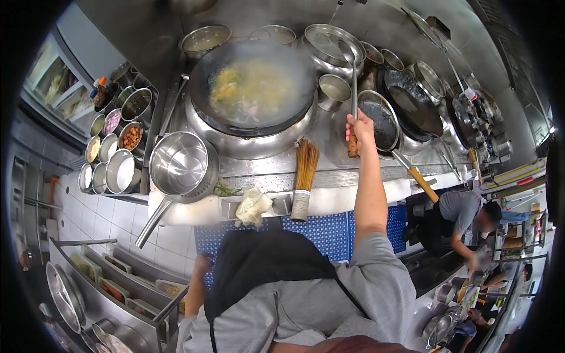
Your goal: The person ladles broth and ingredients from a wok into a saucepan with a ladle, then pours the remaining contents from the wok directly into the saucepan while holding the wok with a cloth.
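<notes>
Steel counter [335, 138] below, the right hand [361, 126] has its grip closed around 1 ladle [355, 88], bowl near the large pot [315, 52]; leftward, a steaming wok [253, 127]. Left hand [202, 265] low, grip unclear. Seemingly ladle-handling; moving it calls for rim clearance.

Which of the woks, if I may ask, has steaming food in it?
The leftmost wok, left of the ladle; the woks farther right show no steam.
</notes>
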Tool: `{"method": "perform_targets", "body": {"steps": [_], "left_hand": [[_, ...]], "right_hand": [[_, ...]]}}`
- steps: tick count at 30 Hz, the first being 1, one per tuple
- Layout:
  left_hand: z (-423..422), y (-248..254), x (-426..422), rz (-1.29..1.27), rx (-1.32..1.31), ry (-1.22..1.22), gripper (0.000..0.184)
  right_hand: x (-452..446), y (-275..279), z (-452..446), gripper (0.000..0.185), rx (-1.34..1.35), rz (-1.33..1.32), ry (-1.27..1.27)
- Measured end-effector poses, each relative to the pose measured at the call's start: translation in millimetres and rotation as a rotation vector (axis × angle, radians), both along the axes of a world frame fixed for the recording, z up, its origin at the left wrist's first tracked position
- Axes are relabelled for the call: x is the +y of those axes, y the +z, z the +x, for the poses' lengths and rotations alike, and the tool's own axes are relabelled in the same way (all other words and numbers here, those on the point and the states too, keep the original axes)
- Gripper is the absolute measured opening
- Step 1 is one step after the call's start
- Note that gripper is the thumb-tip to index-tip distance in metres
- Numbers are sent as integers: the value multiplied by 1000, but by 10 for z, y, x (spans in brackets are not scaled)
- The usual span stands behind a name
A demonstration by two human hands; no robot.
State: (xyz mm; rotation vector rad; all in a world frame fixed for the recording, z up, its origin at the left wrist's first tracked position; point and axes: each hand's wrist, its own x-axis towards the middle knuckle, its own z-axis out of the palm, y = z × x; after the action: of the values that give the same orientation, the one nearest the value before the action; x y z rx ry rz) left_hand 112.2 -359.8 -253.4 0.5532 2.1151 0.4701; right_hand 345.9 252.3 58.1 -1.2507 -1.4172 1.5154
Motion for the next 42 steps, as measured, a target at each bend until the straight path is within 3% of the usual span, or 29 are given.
{"method": "perform_targets", "body": {"steps": [3,8,9,10,12,15,17,22,26,30,33,37,42], "left_hand": [[52,173,93,-19,-47,57,35],[36,30,132,-64,-138,141,36],[27,-18,118,-76,-74,4,37],[4,-117,95,-90,-9,-122,37],[-88,-616,-80,-83,-63,-101,35],[-140,-934,-181,-41,-72,-114,35],[-85,-879,-163,32,-18,-171,37],[11,-686,-147,31,73,-208,29],[64,-760,-223,-23,101,-212,26],[65,-799,-285,11,15,-24,25],[81,-610,-240,81,60,-8,22],[84,-1038,-341,141,87,-19,20],[252,-1161,-424,183,172,-17,22]], "right_hand": [[12,66,64,25,48,-81,-3],[158,46,162,34,-3,2,10],[173,15,177,34,-47,46,23],[90,116,161,34,-153,105,-6],[20,266,133,36,-260,165,-14],[73,266,264,26,299,-34,50],[-216,344,95,26,-121,331,12],[-679,187,-89,43,79,217,54],[-1004,202,-189,37,14,166,225],[-1152,186,-434,47,-60,79,343],[-1066,168,-644,38,-135,82,445],[-943,190,-977,11,-228,123,530],[-788,164,-1400,9,-299,160,582]]}}
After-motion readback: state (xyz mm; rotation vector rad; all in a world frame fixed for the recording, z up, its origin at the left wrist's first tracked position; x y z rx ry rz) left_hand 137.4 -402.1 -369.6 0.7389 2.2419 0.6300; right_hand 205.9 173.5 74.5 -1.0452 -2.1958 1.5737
